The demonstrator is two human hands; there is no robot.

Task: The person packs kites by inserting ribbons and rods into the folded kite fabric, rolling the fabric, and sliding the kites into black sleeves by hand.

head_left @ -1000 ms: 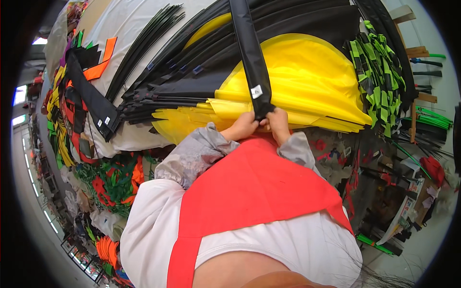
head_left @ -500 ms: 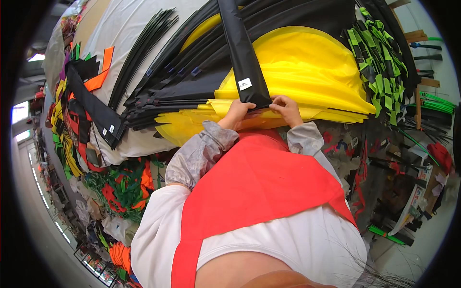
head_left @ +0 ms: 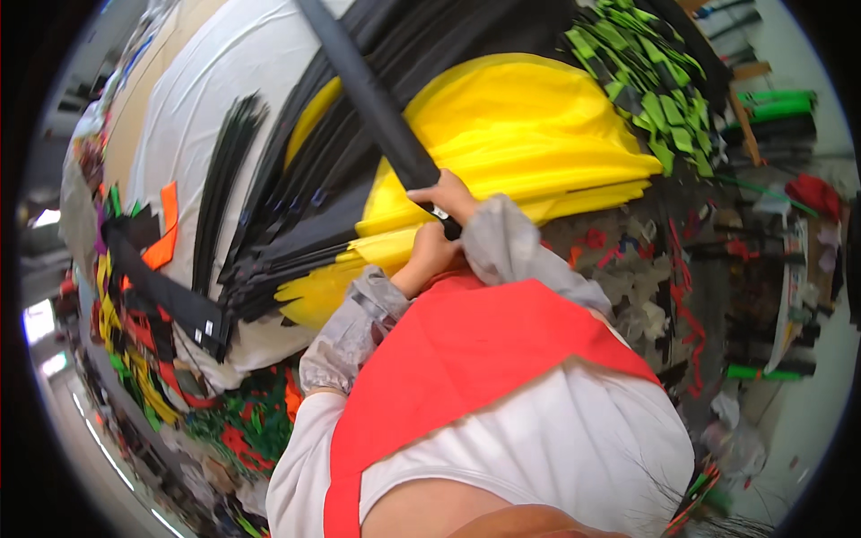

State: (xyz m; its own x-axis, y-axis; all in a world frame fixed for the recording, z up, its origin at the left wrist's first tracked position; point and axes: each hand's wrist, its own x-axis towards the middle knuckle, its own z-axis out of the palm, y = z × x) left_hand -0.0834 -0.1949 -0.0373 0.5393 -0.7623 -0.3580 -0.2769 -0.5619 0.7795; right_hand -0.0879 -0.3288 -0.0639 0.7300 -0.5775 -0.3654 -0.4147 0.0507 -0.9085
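A long, narrow black fabric sleeve (head_left: 372, 99) runs from the far edge down to my hands. My right hand (head_left: 451, 195) is closed around it near its lower end, thumb laid across it. Just below, my left hand (head_left: 431, 252) grips the end close to my red apron (head_left: 489, 327); its fingertips are partly hidden. A bit of a white label shows between the two hands. Beneath the sleeve spreads a stack of yellow fabric (head_left: 520, 125), with layered black fabric (head_left: 350, 170) on its left.
Thin black strips (head_left: 229, 170) lie on the white cloth (head_left: 193, 108) at left. Beside them is a folded black piece with white labels (head_left: 179, 296). Green-and-black strips (head_left: 646, 90) are heaped at far right. Coloured scraps (head_left: 242, 412) gather at lower left.
My right hand has moved left and now wraps the sleeve above my left hand. The sleeve has narrowed, tilted leftward and come nearer to me. The whole view has shifted.
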